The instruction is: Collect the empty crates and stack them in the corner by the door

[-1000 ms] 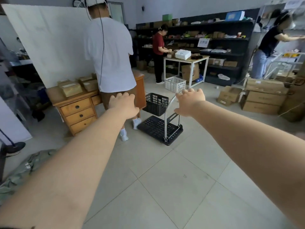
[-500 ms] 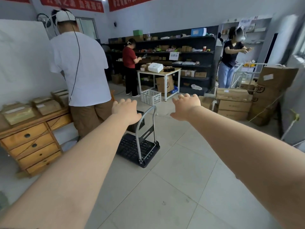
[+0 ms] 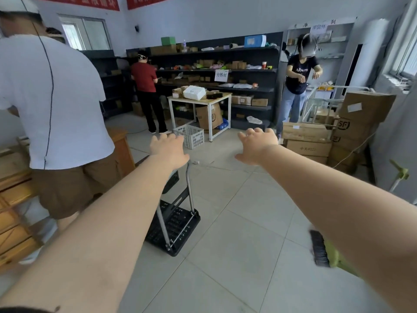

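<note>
Here, both arms reach forward with nothing held: the left hand (image 3: 168, 149) and right hand (image 3: 256, 146) have their fingers spread and relaxed, apparently bound for the white crate (image 3: 189, 136) on the floor just beyond the left fingertips. A black crate (image 3: 171, 180) sits on the trolley (image 3: 174, 224) below that wrist. A shelf sign (image 3: 221, 75) reads "分拣台"; boxes (image 3: 344, 125) right of the hands bear "SF".

pale tiled floor (image 3: 237, 222), grey walls (image 3: 225, 16), dark shelving (image 3: 255, 71) along the back, a white-legged worktop (image 3: 216, 97) before it, daylight through windows (image 3: 86, 33), red banners (image 3: 144, 1) overhead.
</note>
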Motion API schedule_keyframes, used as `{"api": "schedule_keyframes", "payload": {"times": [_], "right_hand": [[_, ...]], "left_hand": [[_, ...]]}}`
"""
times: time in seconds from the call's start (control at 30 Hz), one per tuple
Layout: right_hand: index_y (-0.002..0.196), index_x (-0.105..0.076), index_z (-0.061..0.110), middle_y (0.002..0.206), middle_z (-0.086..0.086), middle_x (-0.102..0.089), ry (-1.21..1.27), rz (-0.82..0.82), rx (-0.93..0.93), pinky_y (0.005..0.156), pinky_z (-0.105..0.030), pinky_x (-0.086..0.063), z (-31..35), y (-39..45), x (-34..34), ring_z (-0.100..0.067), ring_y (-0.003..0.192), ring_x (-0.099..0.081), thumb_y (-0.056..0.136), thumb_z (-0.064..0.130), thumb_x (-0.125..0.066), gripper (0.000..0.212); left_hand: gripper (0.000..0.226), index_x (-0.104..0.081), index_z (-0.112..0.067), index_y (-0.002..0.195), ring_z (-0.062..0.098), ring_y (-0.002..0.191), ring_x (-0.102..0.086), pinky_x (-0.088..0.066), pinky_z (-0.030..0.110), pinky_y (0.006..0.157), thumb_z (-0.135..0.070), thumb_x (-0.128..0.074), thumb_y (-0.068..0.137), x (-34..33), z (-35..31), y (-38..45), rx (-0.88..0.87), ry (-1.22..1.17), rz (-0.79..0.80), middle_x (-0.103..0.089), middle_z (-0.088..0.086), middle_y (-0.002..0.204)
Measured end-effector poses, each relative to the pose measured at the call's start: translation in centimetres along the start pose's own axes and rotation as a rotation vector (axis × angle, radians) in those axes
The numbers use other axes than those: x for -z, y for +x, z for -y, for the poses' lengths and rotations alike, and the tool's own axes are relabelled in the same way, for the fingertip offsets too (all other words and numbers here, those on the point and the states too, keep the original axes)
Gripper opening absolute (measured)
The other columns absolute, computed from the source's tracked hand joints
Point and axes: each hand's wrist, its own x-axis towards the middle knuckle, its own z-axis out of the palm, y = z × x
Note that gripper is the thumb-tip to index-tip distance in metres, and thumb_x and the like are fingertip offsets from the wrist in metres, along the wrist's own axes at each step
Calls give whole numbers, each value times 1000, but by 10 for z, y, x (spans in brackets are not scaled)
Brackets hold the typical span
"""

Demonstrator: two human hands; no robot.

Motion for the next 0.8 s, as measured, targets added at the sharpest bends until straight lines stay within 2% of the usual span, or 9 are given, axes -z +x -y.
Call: {"api": "schedule_keyframes", "payload": {"times": [0.17, 0.4, 0.6, 0.8], "right_hand": [[147, -29, 19, 147, -5, -37, 3, 7, -22, 107, -42, -28, -18, 90, -18, -26, 136, -34, 93, 54, -45, 67], [152, -20, 18, 153, -6, -30, 30, 63, -49, 113, -44, -23, -34, 216, -49, -26, 142, -24, 94, 54, -43, 72], [147, -29, 18, 150, -7, -35, 48, 54, -22, 110, -43, -26, -58, 316, -72, -27, 139, -28, 93, 53, -46, 67], [148, -29, 18, 149, -8, -35, 78, 31, 21, 109, -43, -29, -95, 427, -102, -28, 139, -31, 92, 54, -47, 68]], "left_hand": [[58, -36, -17, 143, 28, 133, -36, -29, 40, 105, -46, -44, 93, -22, -11, 102, -17, -44, 2, -42, 6, 145], [58, -36, -16, 142, 30, 134, -36, -28, 44, 109, -47, -43, 93, -49, -24, 238, -37, 14, 11, -44, 8, 143], [59, -32, -17, 145, 29, 136, -34, -26, 45, 111, -46, -40, 94, -72, -41, 339, -24, 7, 29, -41, 8, 146], [61, -34, -18, 145, 27, 134, -35, -27, 42, 109, -50, -40, 94, -94, -68, 440, 28, 37, 60, -40, 7, 147]]}}
